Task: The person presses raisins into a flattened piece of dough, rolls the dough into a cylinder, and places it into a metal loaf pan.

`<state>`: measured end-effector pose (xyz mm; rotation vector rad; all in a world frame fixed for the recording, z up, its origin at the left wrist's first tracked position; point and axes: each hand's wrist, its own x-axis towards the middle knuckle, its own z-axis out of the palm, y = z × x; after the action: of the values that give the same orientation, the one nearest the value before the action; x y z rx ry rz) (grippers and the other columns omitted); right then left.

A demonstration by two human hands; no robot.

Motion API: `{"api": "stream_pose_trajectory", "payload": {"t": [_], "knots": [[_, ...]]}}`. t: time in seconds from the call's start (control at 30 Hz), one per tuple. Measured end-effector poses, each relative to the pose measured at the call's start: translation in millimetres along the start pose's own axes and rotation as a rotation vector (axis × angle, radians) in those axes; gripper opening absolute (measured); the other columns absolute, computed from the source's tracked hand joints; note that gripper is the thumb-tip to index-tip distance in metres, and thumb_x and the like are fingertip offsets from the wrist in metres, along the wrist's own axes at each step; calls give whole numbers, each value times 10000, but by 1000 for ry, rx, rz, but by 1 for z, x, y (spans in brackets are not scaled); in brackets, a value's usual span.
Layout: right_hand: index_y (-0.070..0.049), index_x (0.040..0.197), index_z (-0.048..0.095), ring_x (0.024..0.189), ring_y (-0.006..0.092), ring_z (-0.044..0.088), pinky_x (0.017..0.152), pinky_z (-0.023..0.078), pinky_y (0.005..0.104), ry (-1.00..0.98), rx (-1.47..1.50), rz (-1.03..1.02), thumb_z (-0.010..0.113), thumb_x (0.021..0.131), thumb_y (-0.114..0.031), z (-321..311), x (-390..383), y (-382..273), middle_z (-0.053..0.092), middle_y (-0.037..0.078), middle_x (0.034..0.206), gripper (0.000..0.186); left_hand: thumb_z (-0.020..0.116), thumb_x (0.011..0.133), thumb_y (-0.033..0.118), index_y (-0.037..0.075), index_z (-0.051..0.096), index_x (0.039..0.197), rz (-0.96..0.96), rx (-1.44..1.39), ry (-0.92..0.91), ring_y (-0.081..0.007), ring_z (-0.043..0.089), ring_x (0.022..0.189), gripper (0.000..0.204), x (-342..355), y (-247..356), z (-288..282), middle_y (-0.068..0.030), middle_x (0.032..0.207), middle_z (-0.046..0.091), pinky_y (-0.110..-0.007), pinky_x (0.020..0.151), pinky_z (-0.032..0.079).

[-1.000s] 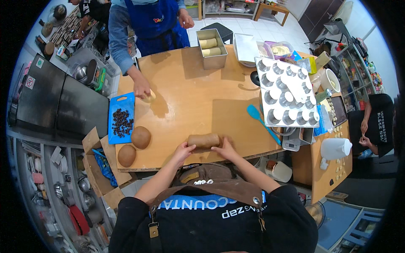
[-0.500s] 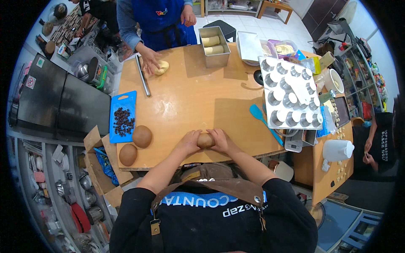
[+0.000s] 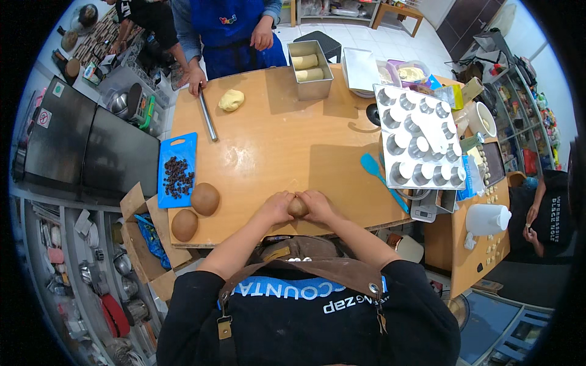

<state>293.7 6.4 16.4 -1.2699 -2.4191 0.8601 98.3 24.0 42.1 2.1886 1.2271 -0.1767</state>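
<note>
A piece of brown dough [image 3: 298,209] sits near the front edge of the wooden table [image 3: 256,146], cupped between my left hand [image 3: 279,205] and my right hand [image 3: 314,203], whose fingers close around it and hide most of it. Two round brown dough balls, one [image 3: 205,199] behind the other [image 3: 184,225], rest to the left, beside a blue cutting board [image 3: 177,141] with several dark chips [image 3: 178,178] on it.
Across the table are a co-worker in a blue apron [image 3: 227,33], pale dough [image 3: 231,100], a metal rolling pin [image 3: 208,114] and a loaf tin [image 3: 310,88]. A cup tray [image 3: 419,137] and blue spatula [image 3: 381,177] occupy the right. Other people [image 3: 546,213] work at both sides.
My hands have drawn together around the brown log, which now looks shorter and rounder. The co-worker moved the pale dough back, released it and now reaches to the rolling pin.
</note>
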Motion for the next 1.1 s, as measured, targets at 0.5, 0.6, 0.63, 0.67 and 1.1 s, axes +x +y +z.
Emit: {"api": "stream_pose_trajectory", "payload": {"t": [0.5, 0.6, 0.63, 0.67, 1.1], "knots": [[-70, 1355, 383, 1196, 353, 434, 1014, 364, 438, -51, -10, 136, 821, 626, -241, -17, -22, -23, 482, 157, 1258, 867, 853, 567, 322, 59, 526, 1192, -3, 7, 103, -324, 538, 1070, 753, -20, 11, 2, -145, 1110, 551, -420, 899, 456], [-62, 1352, 389, 1195, 358, 430, 1021, 356, 439, 1, -38, 56, 796, 666, -217, -4, -37, -21, 459, 170, 1272, 813, 821, 619, 324, 48, 522, 1212, 27, 54, 153, -320, 542, 1068, 719, -32, 14, 6, -151, 1100, 564, -424, 918, 442], [-62, 1352, 389, 1195, 358, 430, 1021, 356, 439, 3, -39, 59, 796, 666, -217, -1, -43, -17, 459, 170, 1272, 813, 801, 645, 354, 63, 522, 1223, 85, 29, 186, -318, 543, 1071, 704, -37, 14, 6, -151, 1114, 567, -424, 923, 438], [-53, 1352, 389, 1202, 352, 437, 1025, 361, 434, 41, -57, -26, 786, 680, -237, -1, -47, -18, 462, 172, 1284, 802, 781, 671, 384, 78, 522, 1234, 139, 3, 218, -316, 544, 1073, 691, -43, 14, 4, -152, 1128, 570, -424, 928, 433], [-11, 1253, 534, 1167, 283, 522, 1016, 370, 381, 248, 414, 9, 560, 913, -218, 29, -56, 4, 590, 155, 1197, 399, 455, 952, 356, 79, 619, 1150, 15, -219, 188, -315, 514, 1161, 378, -37, -4, 28, -172, 1145, 608, -421, 998, 375]]}}
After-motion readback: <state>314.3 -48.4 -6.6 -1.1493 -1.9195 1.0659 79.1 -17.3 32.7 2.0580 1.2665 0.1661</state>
